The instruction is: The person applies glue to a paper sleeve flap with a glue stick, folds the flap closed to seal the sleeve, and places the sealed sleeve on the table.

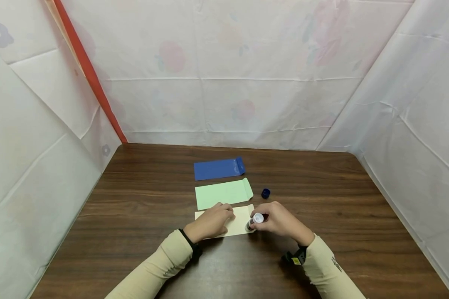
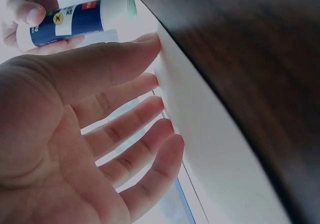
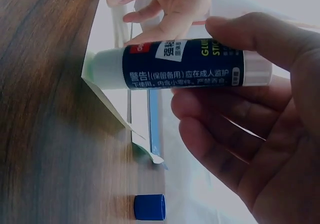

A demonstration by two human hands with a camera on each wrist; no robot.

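Glue (image 3: 182, 66) sits gripped between thumb and fingers of the right hand (image 1: 282, 222); I see its end down at the right end of the cream envelope (image 1: 241, 220). The left hand (image 1: 211, 222), fingers spread, touches that envelope with its fingertips. Beyond lie the green envelope (image 1: 222, 194) and, nearest the far edge of the desk (image 1: 134, 207), the blue envelope (image 1: 214, 169). The cap (image 1: 265, 193) stands just right of the green one.

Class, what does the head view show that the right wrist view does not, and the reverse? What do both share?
Only the head view: cream fabric sleeves and a black wristband. Only the right wrist view: readable white characters on the dark blue label of the white cylindrical glue stick. Both: that glue stick in the right hand, the left hand, the cream paper envelope, and the small round blue plastic cap on the brown wood-grain table.
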